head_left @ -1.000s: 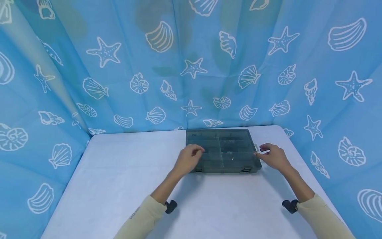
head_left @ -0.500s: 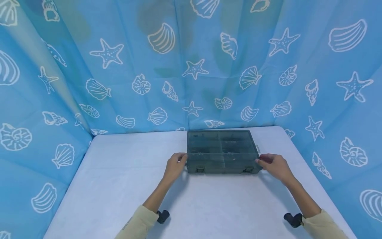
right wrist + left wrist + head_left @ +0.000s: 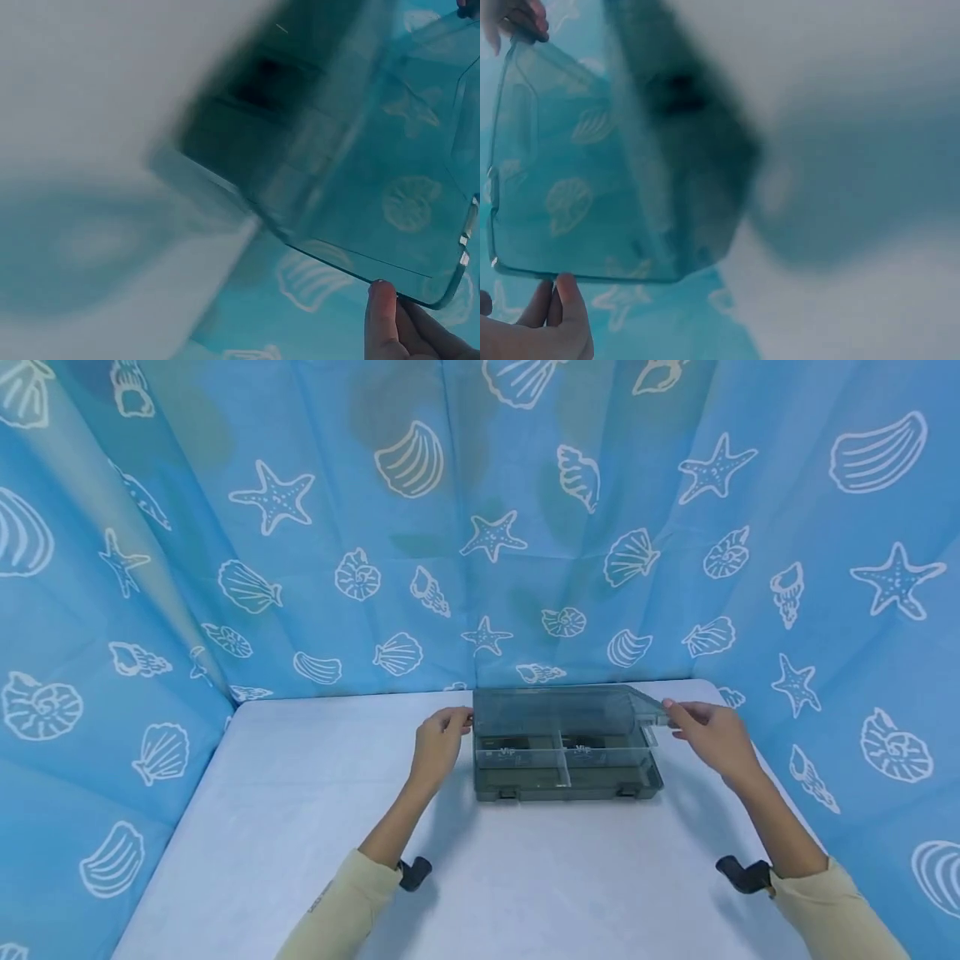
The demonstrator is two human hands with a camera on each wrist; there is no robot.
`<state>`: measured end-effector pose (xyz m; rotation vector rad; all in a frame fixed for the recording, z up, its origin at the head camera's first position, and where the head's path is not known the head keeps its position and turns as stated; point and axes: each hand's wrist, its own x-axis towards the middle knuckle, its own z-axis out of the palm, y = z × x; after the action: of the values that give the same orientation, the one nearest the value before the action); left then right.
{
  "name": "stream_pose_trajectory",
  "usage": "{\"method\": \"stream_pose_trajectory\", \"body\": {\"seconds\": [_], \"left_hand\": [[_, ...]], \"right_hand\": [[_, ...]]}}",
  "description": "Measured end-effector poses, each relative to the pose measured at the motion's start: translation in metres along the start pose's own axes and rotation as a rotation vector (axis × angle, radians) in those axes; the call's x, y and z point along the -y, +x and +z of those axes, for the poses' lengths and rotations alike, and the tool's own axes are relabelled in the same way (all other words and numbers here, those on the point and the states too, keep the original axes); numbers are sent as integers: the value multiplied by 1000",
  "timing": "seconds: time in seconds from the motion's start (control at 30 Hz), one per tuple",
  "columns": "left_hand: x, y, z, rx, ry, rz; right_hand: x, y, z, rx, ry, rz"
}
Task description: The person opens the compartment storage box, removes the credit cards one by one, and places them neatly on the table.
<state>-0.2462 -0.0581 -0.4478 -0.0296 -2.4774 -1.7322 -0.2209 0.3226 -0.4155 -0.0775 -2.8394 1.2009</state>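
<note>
A see-through dark grey-green compartment box (image 3: 562, 794) lies on the table in the head view, its hinged lid (image 3: 551, 714) tilted up from the base. My left hand (image 3: 437, 745) pinches the lid's left edge between thumb and fingers. On the opposite side, my right hand (image 3: 716, 739) pinches the right edge near the front corner. Inside, clear dividers (image 3: 564, 760) split the base, and dark items with white "Vip" lettering (image 3: 583, 748) show in it. Both wrist views look through the raised lid, with fingertips (image 3: 382, 296) at its rim in the right wrist view.
The box stands near the back of a white-covered table (image 3: 315, 793). A blue curtain (image 3: 360, 527) with white shells and starfish hangs behind and at both sides. Black camera mounts (image 3: 742, 874) sit at both wrists.
My left hand has moved from over the lid to its left edge. Both hands have then raised the lid, which lay flat on the box before.
</note>
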Motion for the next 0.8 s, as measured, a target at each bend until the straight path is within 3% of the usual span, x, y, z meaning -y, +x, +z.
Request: {"method": "stream_pose_trajectory", "body": {"seconds": [0.23,0.4,0.53,0.7,0.8], "left_hand": [[-30,48,-7,2,-100,21],[-37,78,-5,-25,-134,20],[-35,100,1,-4,-221,35],[-28,110,5,94,-340,-5],[-22,107,3,143,-344,-38]], "right_hand": [[25,45,-14,-93,170,-7],[36,76,-15,-104,251,-12],[37,97,-14,-71,361,-35],[28,116,-6,62,561,-63],[21,116,-2,97,592,-80]]}}
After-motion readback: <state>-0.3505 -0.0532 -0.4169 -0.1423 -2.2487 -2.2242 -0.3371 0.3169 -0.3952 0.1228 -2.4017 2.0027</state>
